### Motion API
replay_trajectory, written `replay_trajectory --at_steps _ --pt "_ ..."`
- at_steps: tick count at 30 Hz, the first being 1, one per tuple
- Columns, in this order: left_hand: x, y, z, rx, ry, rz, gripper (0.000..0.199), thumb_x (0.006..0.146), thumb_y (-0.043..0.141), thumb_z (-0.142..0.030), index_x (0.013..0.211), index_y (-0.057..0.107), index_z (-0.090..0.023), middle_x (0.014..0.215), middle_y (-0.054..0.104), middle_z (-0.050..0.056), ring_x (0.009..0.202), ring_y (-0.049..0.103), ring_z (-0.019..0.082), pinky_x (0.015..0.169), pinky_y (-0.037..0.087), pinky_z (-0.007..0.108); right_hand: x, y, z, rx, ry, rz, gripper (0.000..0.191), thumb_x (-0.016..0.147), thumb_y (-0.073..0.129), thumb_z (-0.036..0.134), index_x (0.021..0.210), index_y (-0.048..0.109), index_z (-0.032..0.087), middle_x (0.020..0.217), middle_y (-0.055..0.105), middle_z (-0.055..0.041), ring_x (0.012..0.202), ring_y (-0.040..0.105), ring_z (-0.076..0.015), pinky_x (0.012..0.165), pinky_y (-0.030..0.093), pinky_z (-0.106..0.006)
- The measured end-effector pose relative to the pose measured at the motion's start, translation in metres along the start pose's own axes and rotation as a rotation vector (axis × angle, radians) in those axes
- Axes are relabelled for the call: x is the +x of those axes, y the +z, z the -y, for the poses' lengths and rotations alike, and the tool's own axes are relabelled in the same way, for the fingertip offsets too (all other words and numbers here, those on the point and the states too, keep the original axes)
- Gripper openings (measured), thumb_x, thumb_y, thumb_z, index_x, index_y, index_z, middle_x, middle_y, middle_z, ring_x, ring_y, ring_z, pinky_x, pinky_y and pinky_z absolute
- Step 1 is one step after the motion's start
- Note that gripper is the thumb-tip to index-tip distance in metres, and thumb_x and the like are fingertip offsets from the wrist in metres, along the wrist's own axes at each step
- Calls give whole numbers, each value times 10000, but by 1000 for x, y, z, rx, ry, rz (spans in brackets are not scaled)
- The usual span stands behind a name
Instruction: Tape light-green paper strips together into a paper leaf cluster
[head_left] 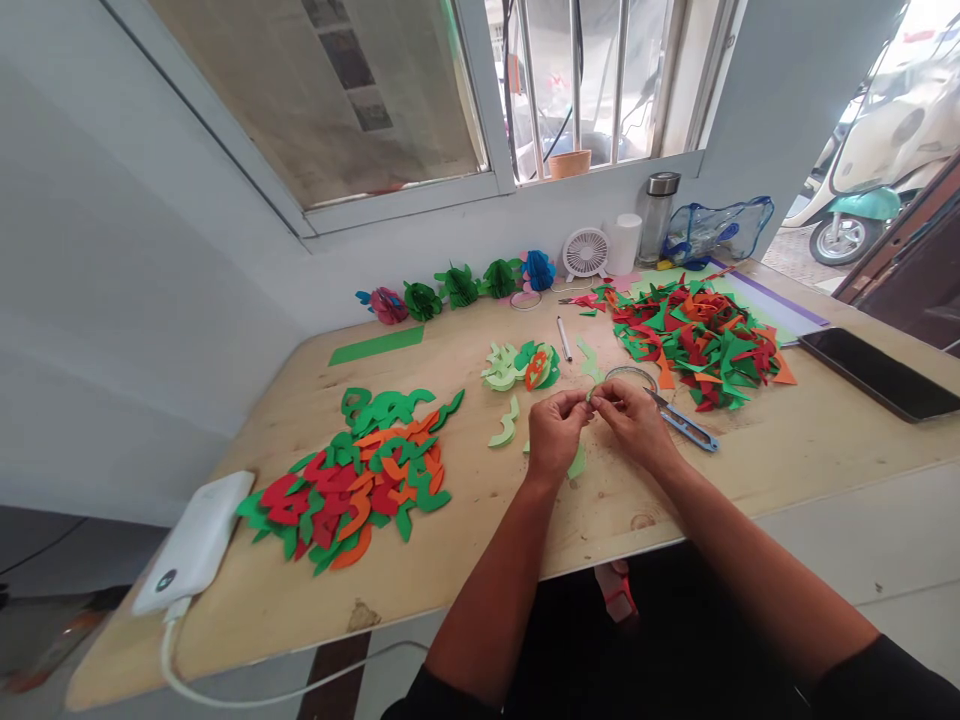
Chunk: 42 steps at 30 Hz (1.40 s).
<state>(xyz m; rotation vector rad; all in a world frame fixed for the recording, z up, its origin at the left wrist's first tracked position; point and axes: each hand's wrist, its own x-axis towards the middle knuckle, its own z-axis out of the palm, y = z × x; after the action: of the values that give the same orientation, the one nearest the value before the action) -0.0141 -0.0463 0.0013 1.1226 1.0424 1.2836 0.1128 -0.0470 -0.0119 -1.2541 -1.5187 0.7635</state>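
Note:
My left hand (556, 432) and my right hand (632, 420) meet over the middle of the table, fingertips pinched together. Between them is a small light green paper piece (590, 397), mostly hidden by the fingers. Beside my right hand lie blue thread snips (686, 425), and a clear ring like a tape roll (634, 372) sits just behind it. A light green curved cutout (505, 424) lies left of my left hand, and another light green scrap (577, 462) is partly under it. Farther back are stacked pale green cutouts (501, 368) and a green-and-orange stack (537, 368).
A pile of green, red and orange cutouts (367, 470) spreads at left; mixed scraps (705, 335) heap at right. A pen (564, 340), a phone (885, 375), a power bank (196, 540) with cable, a small fan (586, 254) and folded paper flowers (459, 286) surround the work area.

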Motion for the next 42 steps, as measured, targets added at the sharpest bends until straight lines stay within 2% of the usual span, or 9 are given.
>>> replay_trajectory --at_steps 15,42 --pt "0 0 1 31 12 21 110 664 620 -139 719 714 -138 607 674 11 554 621 111 614 532 249 -1 -1 2 -142 -27 -12 132 804 532 273 728 605 193 698 651 -23 659 586 -156 623 445 -276" --pt "5 -1 10 164 77 1 116 683 645 -218 741 711 -142 657 689 40 628 636 148 631 515 268 -1 1 2 -218 -21 -45 156 802 498 256 727 616 187 695 647 -33 653 558 -159 617 421 -274"
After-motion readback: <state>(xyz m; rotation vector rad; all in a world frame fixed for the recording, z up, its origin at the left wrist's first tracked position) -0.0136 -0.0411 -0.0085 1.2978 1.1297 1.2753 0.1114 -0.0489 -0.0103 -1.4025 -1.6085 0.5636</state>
